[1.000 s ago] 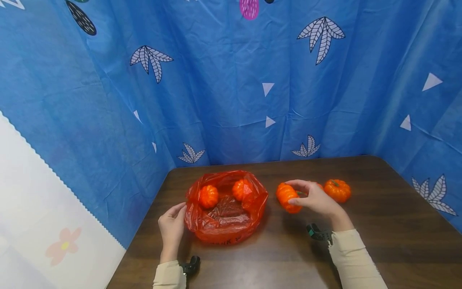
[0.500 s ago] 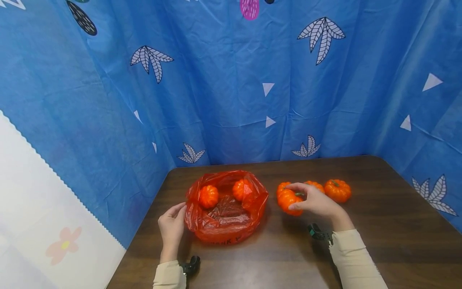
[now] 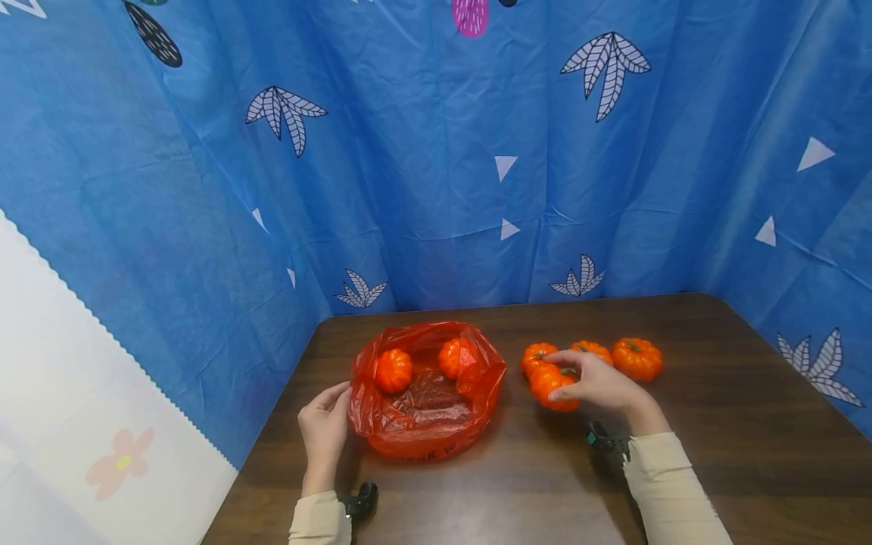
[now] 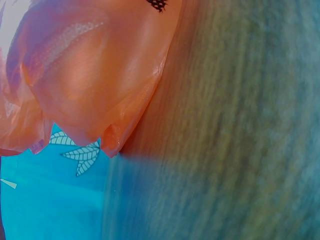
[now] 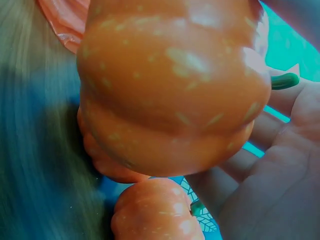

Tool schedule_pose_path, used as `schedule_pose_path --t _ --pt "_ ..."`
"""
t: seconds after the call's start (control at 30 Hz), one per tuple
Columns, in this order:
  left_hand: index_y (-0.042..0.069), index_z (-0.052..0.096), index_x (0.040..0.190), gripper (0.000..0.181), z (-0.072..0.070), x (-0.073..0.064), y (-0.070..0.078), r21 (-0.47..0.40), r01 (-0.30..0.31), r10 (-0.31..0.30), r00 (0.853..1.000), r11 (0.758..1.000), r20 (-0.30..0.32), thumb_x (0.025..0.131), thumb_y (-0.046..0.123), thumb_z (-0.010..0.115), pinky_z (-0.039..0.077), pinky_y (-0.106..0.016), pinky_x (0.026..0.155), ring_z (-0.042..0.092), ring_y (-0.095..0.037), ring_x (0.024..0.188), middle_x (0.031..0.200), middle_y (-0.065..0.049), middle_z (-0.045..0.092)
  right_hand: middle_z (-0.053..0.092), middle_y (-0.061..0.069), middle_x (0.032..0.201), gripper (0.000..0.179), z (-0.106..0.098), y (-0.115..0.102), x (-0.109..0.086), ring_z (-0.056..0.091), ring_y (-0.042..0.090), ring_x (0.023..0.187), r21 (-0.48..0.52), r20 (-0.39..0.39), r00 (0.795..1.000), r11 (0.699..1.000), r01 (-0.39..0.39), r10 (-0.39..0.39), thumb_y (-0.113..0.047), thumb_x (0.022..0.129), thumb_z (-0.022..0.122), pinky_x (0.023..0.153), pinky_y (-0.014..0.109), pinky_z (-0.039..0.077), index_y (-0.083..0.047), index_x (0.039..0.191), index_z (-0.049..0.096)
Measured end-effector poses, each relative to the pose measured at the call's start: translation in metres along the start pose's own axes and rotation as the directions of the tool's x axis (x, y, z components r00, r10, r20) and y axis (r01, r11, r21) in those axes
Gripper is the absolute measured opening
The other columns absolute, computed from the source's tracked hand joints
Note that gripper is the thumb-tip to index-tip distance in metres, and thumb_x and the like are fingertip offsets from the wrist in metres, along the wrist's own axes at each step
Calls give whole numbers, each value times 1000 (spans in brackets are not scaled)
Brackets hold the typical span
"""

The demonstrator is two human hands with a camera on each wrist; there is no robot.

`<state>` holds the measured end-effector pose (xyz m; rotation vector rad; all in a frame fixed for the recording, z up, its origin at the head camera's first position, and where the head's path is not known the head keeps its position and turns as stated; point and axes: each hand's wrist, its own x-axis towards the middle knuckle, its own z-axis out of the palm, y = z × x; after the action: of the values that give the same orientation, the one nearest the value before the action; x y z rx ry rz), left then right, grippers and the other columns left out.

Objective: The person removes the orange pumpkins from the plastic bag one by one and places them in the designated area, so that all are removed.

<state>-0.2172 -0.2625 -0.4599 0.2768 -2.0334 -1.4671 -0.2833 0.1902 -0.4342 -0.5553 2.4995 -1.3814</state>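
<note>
Your left hand (image 3: pixel 324 425) pinches the edge of the red plastic bag (image 3: pixel 424 445), probably steadying its open mouth; 2 miniature pumpkins (image 3: pixel 393 371) sit inside. Your right hand (image 3: pixel 605 384) holds another pumpkin (image 3: pixel 553 390), stem toward palm, near 3 more pumpkins (image 3: pixel 636 360) on the tabletop (image 3: pixel 477 499).

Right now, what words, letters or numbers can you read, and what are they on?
"NK", on the red bag; neighbouring letters are too creased and blurred to read.
A black mark on the bag in the left wrist view is cut off, unreadable.
No other readable text.
</note>
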Motion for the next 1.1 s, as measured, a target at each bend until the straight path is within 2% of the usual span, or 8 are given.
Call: schedule_pose_path --t 0.1,0.3,0.53,0.73,0.97,1.1 --pt "-4 77 103 16 0 2 -10 -9 -20 20 1000 1000 -8 91 4 72 54 -7 69 66 10 77 102 -25 75 55 21 134 69 0 2 1 56 28 106 -20 -5 1000 1000 -8 8 -30 80 83 84 32 56 -6 138 55" --pt "-2 77 102 15 0 2 -10 8 -17 17 1000 1000 -16 91 6 72 55 -8 71 69 4 79 101 -24 75 58 19 133 68 2 3 2 56 28 109 -56 -6 1000 998 13 -13 -30 79 84 87 34 56 -6 137 57" --pt "-3 77 103 16 1 2 -9 -10 -13 13 1000 1000 -17 90 7 73 55 -8 70 69 4 79 102 -25 75 61 16 133 70 5 6 4 57 29 113 -118 -6 999 992 48 -49 -33 76 87 95 45 55 -6 134 59" --pt "-2 77 103 16 1 2 -10 -20 -21 21 1000 1000 -14 90 7 73 54 -8 70 68 6 79 102 -25 75 63 14 132 70 7 12 5 58 31 116 -158 -9 997 985 72 -75 -35 74 88 101 55 50 -8 133 61" --pt "-2 77 101 14 1 3 -11 1 -23 23 1000 1000 -18 90 5 72 55 -9 68 67 8 76 100 -23 76 62 13 131 67 8 14 6 57 30 114 -141 26 997 987 73 -70 -29 75 88 99 50 52 -8 132 61" --pt "-1 77 101 14 2 4 -12 8 -19 19 1000 1000 -15 90 5 72 56 -10 69 67 9 75 100 -21 76 62 14 133 66 8 15 6 56 30 115 -141 43 997 988 64 -59 -29 75 88 100 53 51 -9 132 61"
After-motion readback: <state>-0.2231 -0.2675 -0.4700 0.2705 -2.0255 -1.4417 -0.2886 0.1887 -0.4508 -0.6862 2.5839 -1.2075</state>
